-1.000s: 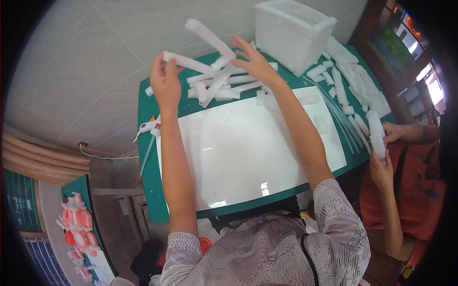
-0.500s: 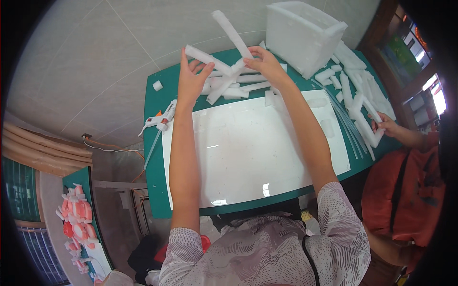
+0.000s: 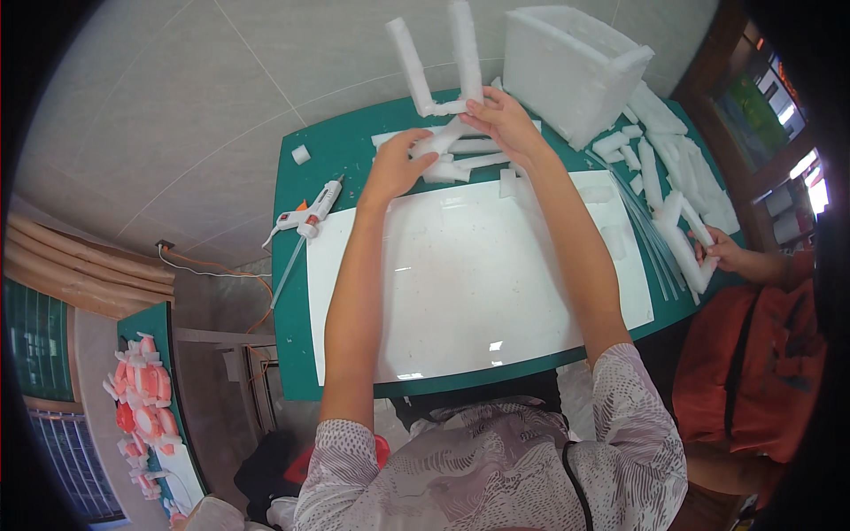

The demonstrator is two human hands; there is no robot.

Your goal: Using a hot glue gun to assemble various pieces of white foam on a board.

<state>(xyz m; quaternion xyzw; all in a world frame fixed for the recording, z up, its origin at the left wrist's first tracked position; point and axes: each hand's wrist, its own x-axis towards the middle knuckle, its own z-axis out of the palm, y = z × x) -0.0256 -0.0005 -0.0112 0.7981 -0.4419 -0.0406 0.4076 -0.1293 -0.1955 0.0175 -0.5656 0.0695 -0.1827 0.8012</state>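
Over the tabletop [image 3: 343,143], at upper centre, the foam piece [image 3: 447,108] pinched by the right hand [image 3: 503,122] could be snapped if snagged on strips [image 3: 475,146], while the left hand [image 3: 398,168]'s grip cannot be told.

U-shaped frame [image 3: 408,60] looked like white foam, matt, slightly rough; open box [image 3: 553,80] same. White sheet [image 3: 469,274] was smooth, glossy, reflecting light. Green tabletop [image 3: 332,142] looked matt. Glue gun [image 3: 312,217] was smooth plastic. Patterned shirt [image 3: 478,469], red garment [image 3: 708,372]: cloth. Wall [image 3: 159,133] looked smooth, tiled.
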